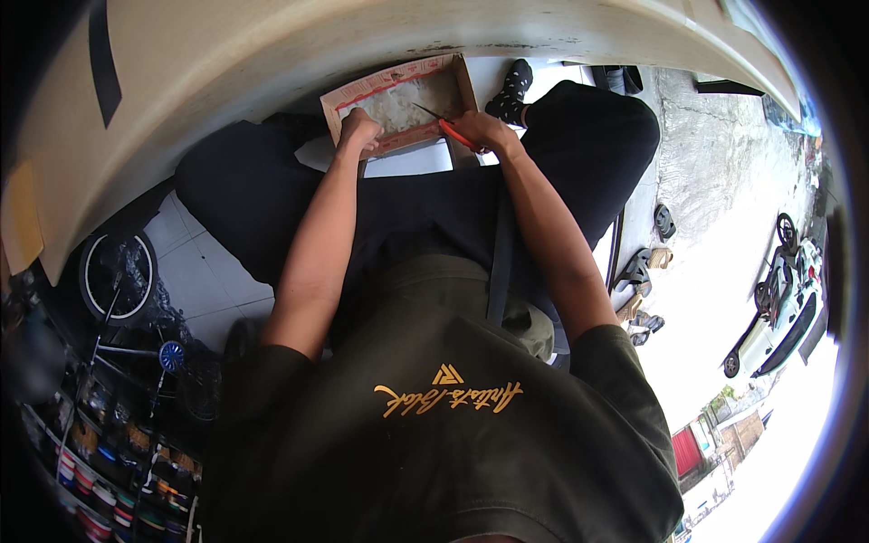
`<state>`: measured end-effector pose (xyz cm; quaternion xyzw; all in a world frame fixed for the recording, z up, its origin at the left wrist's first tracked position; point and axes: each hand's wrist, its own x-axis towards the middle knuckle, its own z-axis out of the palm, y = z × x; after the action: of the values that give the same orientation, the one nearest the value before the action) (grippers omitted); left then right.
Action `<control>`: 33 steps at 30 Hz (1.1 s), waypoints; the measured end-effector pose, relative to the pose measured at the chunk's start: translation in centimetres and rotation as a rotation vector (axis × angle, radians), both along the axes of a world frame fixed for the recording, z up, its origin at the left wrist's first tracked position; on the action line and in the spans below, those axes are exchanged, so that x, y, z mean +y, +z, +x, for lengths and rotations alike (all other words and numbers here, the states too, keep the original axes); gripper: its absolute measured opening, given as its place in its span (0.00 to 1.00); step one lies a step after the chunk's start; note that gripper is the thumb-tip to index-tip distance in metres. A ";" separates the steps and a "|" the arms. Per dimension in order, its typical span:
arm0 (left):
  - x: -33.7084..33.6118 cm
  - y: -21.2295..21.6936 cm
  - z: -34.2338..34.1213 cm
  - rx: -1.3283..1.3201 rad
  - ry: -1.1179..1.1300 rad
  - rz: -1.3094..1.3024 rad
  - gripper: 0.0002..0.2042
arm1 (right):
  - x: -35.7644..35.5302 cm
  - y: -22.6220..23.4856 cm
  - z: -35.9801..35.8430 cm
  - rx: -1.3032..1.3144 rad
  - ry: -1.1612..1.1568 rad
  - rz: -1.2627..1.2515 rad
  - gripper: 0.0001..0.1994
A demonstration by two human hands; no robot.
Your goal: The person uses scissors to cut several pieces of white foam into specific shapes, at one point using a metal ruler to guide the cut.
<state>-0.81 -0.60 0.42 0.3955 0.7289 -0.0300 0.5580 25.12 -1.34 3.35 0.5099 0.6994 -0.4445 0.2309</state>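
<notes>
Near the top centre of the frame we see a flat cardboard piece point(403, 104) with a red-printed border, lying across the person's lap between the knees, its long axis running left to right with the right end tilted slightly upward. Our left hand point(358, 129) is closed on the lower left edge of the cardboard piece, pinning it. Our right hand point(486, 129) is wrapped around the orange handle of a cutter point(445, 124) — its thin dark blade points up and left, toward the middle of the pale inner face. The cutter's long axis runs diagonally, from the right hand at lower right to the tip at upper left. The right hand is nearer the blade tip; whether the tip touches the surface we cannot quite tell — the view is small there.
</notes>
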 end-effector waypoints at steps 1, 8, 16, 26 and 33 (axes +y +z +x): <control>0.3 0.6 0.6 -0.032 -0.008 0.056 0.09 | 0.0 -1.0 0.6 -0.024 -0.019 0.014 0.25; 2.9 1.4 0.9 0.016 -0.297 0.078 0.11 | 2.6 7.0 -0.7 0.004 -0.224 0.195 0.34; 0.6 7.6 1.3 -0.058 -0.470 0.137 0.13 | 0.4 18.8 0.1 0.161 -0.148 0.330 0.29; -2.7 25.9 7.7 -0.464 -0.672 0.523 0.12 | 0.6 42.3 0.9 0.281 -0.433 0.641 0.19; -3.5 32.8 9.9 -0.467 -0.864 0.656 0.11 | 8.2 42.2 -3.6 0.286 -0.634 1.149 0.20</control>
<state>9.08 -4.14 33.24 0.8045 0.3310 0.0603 0.4894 21.50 6.91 45.53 0.6685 0.6650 -0.1109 -0.3141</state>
